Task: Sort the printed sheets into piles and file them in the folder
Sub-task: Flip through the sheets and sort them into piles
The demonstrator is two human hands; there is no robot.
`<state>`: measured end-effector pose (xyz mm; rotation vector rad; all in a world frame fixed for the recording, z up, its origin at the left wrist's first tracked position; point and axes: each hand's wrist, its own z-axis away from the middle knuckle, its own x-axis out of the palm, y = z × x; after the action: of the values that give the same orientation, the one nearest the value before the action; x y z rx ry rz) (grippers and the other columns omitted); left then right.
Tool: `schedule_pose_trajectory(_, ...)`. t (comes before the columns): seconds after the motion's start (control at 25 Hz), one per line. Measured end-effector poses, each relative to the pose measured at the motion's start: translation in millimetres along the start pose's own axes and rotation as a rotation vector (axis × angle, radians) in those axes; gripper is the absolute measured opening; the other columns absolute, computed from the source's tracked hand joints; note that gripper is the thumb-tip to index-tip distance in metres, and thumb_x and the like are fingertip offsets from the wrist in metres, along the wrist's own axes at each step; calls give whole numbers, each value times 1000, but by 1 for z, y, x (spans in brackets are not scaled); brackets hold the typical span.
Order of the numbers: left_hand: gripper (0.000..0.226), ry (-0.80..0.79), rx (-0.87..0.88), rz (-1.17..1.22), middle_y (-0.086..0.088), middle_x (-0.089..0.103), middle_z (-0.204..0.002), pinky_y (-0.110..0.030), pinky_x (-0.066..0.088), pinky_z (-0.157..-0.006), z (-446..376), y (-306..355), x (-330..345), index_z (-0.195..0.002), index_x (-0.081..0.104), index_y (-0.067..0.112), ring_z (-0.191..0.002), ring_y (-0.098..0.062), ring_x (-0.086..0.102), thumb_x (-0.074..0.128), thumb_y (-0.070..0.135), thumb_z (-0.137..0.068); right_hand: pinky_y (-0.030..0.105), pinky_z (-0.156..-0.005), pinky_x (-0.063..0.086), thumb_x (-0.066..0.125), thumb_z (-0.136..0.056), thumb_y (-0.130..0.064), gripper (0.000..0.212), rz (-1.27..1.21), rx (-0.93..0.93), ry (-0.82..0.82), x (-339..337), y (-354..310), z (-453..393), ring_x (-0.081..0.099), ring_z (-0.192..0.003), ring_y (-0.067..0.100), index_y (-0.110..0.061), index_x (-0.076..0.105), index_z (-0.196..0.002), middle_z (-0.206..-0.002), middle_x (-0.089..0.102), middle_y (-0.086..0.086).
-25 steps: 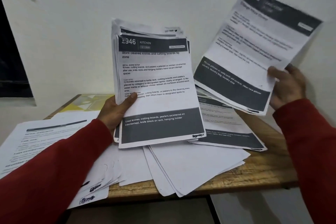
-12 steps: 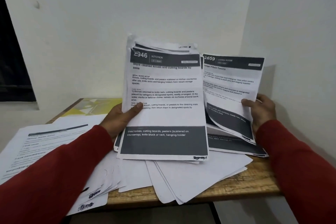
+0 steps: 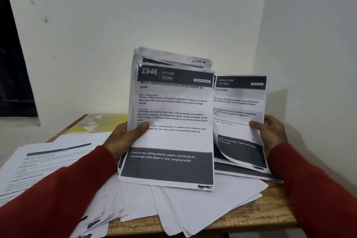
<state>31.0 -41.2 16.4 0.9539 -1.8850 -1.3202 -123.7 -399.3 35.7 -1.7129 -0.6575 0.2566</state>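
My left hand [image 3: 125,137] grips a thick stack of printed sheets [image 3: 173,141] upright over the table, thumb on the front page headed "KITCHEN". My right hand [image 3: 270,133] pinches a single sheet headed "LIVING ROOM" [image 3: 239,102] by its right edge, low beside the stack, its bottom curling onto a pile of printed sheets [image 3: 251,175] at the table's right. A yellow folder [image 3: 92,123] lies flat at the back left, partly covered by paper.
A small wooden table [image 3: 251,218] stands in a white wall corner. Blank-side sheets [image 3: 202,208] fan out over its front edge. Another pile of printed sheets [image 3: 42,162] lies at the left. A dark window [image 3: 11,63] is on the far left.
My right hand has brought the "LIVING ROOM" sheet down from high at the right to just above the right pile. The left hand's stack has barely moved.
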Motion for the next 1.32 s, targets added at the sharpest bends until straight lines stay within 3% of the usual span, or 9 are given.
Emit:
schedule_pose_trajectory(0.16,71,-28,-33,10,-20,72,-113,-45,58,-88,-3,-3,-2,-111,72,5,-96,-33,72,89,48,-58,25,-61,53,66,-83,8,28,27,0,-23,0,-2,3,65,-66,17,-7,65,-106,-94,69,11)
schedule_pose_trajectory(0.32,93,-70,-40,-35,-17,73,-112,-46,57,-91,-4,-5,-2,-113,72,6,-102,-35,70,93,60,-41,24,-59,54,66,-83,9,31,15,6,-42,1,-2,2,65,-67,19,-1,64,-112,-97,69,14)
schedule_pose_trajectory(0.52,94,-107,-19,-67,-13,74,-110,-36,60,-83,-3,-4,-1,-111,72,9,-99,-29,72,90,66,-40,19,-54,55,65,-82,10,30,3,9,-60,0,-3,4,63,-69,22,-2,64,-110,-93,69,13)
schedule_pose_trajectory(0.92,97,-113,-32,-79,-15,74,-111,-36,60,-83,-1,-2,1,-113,71,5,-97,-31,72,90,66,-40,20,-53,55,65,-83,10,28,-27,25,-65,1,-3,4,66,-57,11,-6,65,-106,-84,70,3)
schedule_pose_trajectory(1.2,97,-109,-45,-72,-15,75,-108,-35,62,-77,2,2,3,-110,72,7,-90,-28,74,90,67,-37,21,-55,56,65,-83,9,28,-24,23,-71,2,-4,5,65,-67,20,-5,65,-108,-85,70,4)
schedule_pose_trajectory(1.32,98,-91,-42,-90,-14,76,-105,-34,62,-73,2,4,4,-109,71,9,-87,-26,74,89,71,-35,27,-63,58,66,-82,9,31,-28,19,-74,2,-4,3,66,-71,23,-4,65,-110,-89,71,7)
